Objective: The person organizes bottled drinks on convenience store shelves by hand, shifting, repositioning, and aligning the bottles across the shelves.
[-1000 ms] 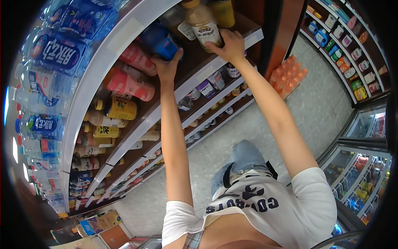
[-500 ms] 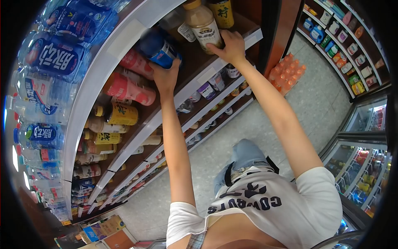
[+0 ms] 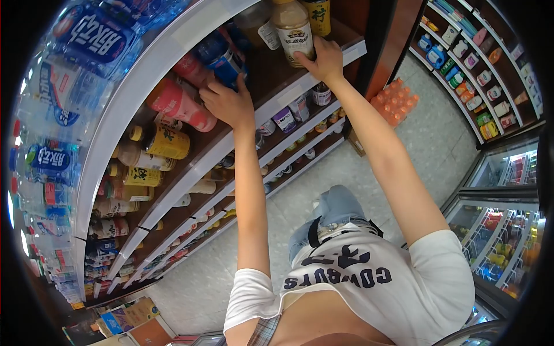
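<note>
On the upper shelf, my right hand (image 3: 326,62) is closed round the lower part of a bottle of beige drink (image 3: 294,36) with an orange-brown cap and a white label. My left hand (image 3: 229,102) is at the front of the same shelf, fingers and thumb spread. It is just in front of a blue bottle (image 3: 220,59) and close beside a pink bottle (image 3: 183,106); whether a fingertip touches either is hard to tell. A yellow can (image 3: 318,16) with dark lettering stands beyond the beige bottle.
Large blue-labelled water bottles (image 3: 95,36) line the left. Yellow-labelled bottles (image 3: 167,140) stand along the same shelf, above lower shelves of drinks. An orange bottle pack (image 3: 395,102) sits on the floor (image 3: 430,150). Glass-door coolers (image 3: 499,230) are at the right.
My left hand has loosened from the blue bottle and its fingers have spread; the bottle sits slightly farther back. My right hand stays on the beige bottle. The view has shifted slightly.
</note>
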Tool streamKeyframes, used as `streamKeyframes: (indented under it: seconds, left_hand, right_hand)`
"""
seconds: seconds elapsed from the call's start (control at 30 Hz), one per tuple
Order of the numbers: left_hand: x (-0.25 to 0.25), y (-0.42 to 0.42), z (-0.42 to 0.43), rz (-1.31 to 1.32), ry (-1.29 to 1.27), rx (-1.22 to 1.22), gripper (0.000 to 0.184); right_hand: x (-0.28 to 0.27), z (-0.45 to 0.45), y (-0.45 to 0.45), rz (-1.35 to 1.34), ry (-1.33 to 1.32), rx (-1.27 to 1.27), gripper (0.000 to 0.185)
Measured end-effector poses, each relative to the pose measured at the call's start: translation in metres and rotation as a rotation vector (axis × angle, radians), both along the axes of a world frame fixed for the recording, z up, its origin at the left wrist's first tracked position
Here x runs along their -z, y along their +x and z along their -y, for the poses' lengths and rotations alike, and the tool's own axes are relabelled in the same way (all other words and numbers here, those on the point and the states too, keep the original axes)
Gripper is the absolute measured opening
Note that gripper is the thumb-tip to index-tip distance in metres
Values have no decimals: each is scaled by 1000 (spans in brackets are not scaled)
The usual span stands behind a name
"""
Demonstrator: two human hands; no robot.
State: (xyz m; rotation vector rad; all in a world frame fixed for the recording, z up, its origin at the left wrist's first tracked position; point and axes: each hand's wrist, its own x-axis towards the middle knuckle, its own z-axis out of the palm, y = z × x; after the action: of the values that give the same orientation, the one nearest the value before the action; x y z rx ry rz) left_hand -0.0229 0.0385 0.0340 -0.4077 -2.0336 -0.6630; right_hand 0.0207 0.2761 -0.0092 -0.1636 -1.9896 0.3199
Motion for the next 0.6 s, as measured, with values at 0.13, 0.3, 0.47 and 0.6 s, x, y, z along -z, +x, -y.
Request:
streamKeyframes:
  seconds: [0.13, 0.3, 0.47, 0.6]
  left_hand:
    - [-4, 10, 22, -298, 47, 94, 61]
    - [0, 7, 73, -216, 234, 40, 74]
    - [8, -2, 76, 11, 306, 109, 84]
    - [6, 2, 85, 366, 388, 78, 95]
  right_hand:
    - [-1, -1, 1, 8, 9, 7, 53]
    - [3, 0, 0, -28, 25, 2, 45]
    - [2, -2, -1, -24, 15, -7, 53]
    - [4, -1, -1, -14, 32, 15, 53]
